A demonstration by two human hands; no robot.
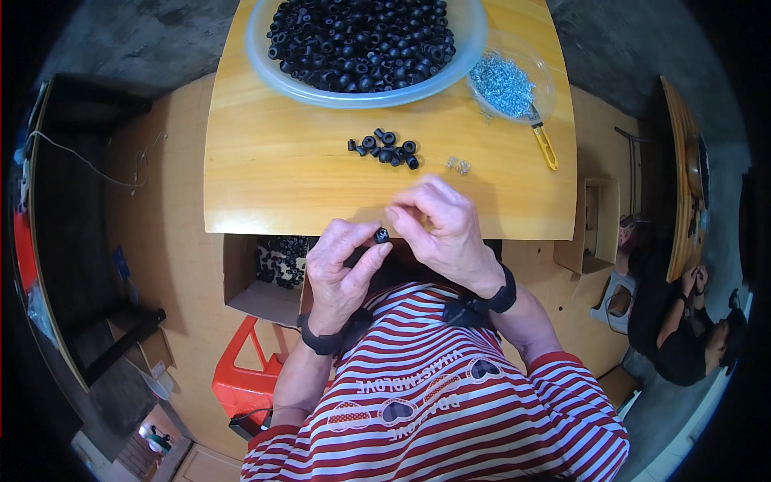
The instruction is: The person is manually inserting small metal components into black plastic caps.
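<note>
Head view: left hand [341, 269] pinches small black ring [381, 235] at table [265, 185] edge; right hand [442, 229] fingers closed against it. Weak pinch could drop ring into lap.

Red-striped shirt — black wristbands.

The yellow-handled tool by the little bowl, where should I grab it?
Grab the yellow-handled tool by its yellow handle, coming from the near right side. The handle lies bare on the wooden table, while its other end sits against the small clear bowl.
</note>
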